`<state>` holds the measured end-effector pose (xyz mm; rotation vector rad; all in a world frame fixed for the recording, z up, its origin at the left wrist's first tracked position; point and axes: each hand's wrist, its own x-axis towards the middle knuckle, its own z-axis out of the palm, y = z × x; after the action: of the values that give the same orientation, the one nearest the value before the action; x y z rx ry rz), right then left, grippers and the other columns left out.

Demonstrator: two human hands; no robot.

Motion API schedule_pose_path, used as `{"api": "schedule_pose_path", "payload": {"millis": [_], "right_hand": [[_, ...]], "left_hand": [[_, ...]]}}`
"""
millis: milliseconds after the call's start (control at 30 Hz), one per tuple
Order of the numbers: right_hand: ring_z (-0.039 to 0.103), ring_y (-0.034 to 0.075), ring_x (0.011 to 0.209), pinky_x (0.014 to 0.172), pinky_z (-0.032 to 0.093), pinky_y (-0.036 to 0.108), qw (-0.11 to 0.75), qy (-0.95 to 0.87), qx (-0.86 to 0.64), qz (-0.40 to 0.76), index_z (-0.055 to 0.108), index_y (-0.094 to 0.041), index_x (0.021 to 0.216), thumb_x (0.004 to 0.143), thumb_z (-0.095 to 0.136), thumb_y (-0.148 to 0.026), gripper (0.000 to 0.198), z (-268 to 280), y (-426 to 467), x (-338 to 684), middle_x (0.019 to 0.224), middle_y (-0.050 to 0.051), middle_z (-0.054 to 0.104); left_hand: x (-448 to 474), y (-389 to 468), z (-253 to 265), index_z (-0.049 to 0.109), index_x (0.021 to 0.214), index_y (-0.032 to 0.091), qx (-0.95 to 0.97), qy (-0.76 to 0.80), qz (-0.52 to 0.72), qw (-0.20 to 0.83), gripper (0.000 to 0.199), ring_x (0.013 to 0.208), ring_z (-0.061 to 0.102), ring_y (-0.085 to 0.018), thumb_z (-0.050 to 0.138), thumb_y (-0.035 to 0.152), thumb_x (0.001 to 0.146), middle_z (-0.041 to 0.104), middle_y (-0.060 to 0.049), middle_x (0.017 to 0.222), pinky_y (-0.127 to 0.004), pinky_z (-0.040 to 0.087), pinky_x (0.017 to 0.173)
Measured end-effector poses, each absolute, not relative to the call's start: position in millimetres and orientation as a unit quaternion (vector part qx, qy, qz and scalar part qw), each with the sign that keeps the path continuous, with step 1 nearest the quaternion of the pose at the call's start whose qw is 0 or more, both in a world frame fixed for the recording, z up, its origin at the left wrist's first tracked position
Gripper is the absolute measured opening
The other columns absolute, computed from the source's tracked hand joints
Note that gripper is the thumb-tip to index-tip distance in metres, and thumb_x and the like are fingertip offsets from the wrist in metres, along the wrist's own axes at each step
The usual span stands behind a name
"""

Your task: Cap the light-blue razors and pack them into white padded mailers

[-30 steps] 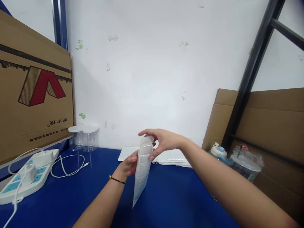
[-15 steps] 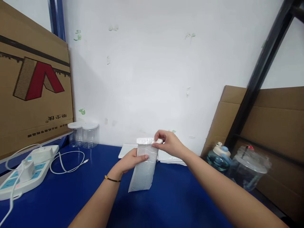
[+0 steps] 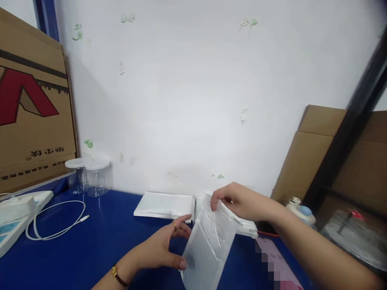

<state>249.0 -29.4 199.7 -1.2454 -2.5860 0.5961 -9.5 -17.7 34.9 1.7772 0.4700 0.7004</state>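
A white padded bubble mailer [image 3: 210, 245] is upright and slightly creased above the blue table. My right hand [image 3: 237, 201] pinches its top edge between thumb and fingers. Beside the mailer's left edge, my left hand [image 3: 169, 245] has its thumb and fingers spread apart; the thumb tip is at the edge, and I cannot tell whether it presses there. Behind the hands lie a flat stack of white mailers [image 3: 166, 204] at the left and more white mailers [image 3: 246, 227] at the right, partly hidden by the held one.
On the left of the blue table [image 3: 99, 257] are a white cable [image 3: 57, 235], a power strip [image 3: 18, 217] and two clear jars [image 3: 98, 179] with white lids. A printed cardboard box [image 3: 33, 100] stands behind them. To the right are a pink sheet [image 3: 273, 262] and a clear container [image 3: 353, 237].
The mailer's folded top has opened out, and the mailer looks broader and lower. My left hand has loosened from its side, fingers now spread. The view has turned slightly right.
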Motion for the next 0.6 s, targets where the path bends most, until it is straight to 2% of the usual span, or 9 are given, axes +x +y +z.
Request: {"api": "schedule_pose_path", "payload": {"millis": [100,167,300,400,433,500,533,600], "right_hand": [[0.053,0.012,0.067,0.056,0.041,0.020,0.073,-0.826,-0.448,0.334,0.069,-0.023,0.096,0.081,0.040,-0.019,0.033,195,-18,274,0.087,0.002,0.062],[0.054,0.013,0.072,0.057,0.043,0.020,0.101,-0.794,-0.473,0.368,0.070,-0.021,0.092,0.084,0.040,-0.028,0.032,188,-11,281,0.091,0.003,0.062],[0.052,0.013,0.067,0.059,0.042,0.021,0.190,-0.787,-0.474,0.346,0.069,-0.018,0.082,0.072,0.065,-0.038,0.023,175,-2,287,0.075,0.001,0.062],[0.056,0.013,0.069,0.061,0.044,0.022,0.329,-0.726,-0.485,0.360,0.068,-0.019,0.086,0.070,0.068,-0.040,0.026,173,2,307,0.079,0.002,0.064],[0.056,0.013,0.064,0.056,0.044,0.022,0.390,-0.681,-0.497,0.370,0.067,-0.020,0.087,0.068,0.070,-0.041,0.029,170,3,318,0.076,0.001,0.064],[0.056,0.012,0.057,0.050,0.044,0.022,0.505,-0.575,-0.523,0.375,0.065,-0.021,0.092,0.064,0.073,-0.042,0.036,157,6,341,0.073,0.000,0.064],[0.056,0.013,0.054,0.046,0.043,0.022,0.541,-0.532,-0.532,0.376,0.064,-0.021,0.093,0.061,0.075,-0.042,0.040,146,7,352,0.071,0.000,0.064],[0.056,0.015,0.052,0.046,0.043,0.024,0.563,-0.485,-0.558,0.368,0.063,-0.021,0.095,0.061,0.073,-0.042,0.041,114,12,369,0.069,0.001,0.065]], "left_hand": [[-11,-11,20,0.035,0.135,0.026,0.754,0.260,0.285,0.531,0.078,0.110,0.048,-0.023,0.074,0.033,0.067,0.054,-0.008,0.117,-0.044,0.029,0.101],[-12,-8,13,0.040,0.131,0.025,0.743,0.276,0.282,0.541,0.069,0.108,0.049,-0.022,0.072,0.033,0.071,0.054,-0.007,0.116,-0.041,0.033,0.099],[-11,-2,6,0.045,0.127,0.021,0.702,0.276,0.280,0.594,0.052,0.100,0.055,-0.021,0.059,0.041,0.081,0.058,-0.008,0.109,-0.038,0.042,0.089],[-12,5,8,0.053,0.117,0.018,0.669,0.302,0.334,0.591,0.046,0.092,0.059,-0.020,0.036,0.050,0.090,0.061,-0.009,0.103,-0.036,0.044,0.086],[-14,8,9,0.055,0.114,0.017,0.665,0.324,0.358,0.570,0.047,0.088,0.060,-0.019,0.032,0.051,0.091,0.062,-0.009,0.099,-0.035,0.046,0.083],[-22,16,12,0.057,0.110,0.017,0.685,0.386,0.395,0.475,0.044,0.082,0.061,-0.019,0.036,0.051,0.088,0.062,-0.007,0.093,-0.034,0.048,0.079],[-28,20,13,0.057,0.109,0.018,0.706,0.421,0.406,0.399,0.040,0.084,0.060,-0.019,0.042,0.048,0.086,0.062,-0.007,0.093,-0.034,0.047,0.081],[-41,27,12,0.056,0.112,0.022,0.747,0.480,0.399,0.228,0.038,0.098,0.056,-0.022,0.054,0.040,0.079,0.060,-0.007,0.106,-0.037,0.042,0.091]]}}
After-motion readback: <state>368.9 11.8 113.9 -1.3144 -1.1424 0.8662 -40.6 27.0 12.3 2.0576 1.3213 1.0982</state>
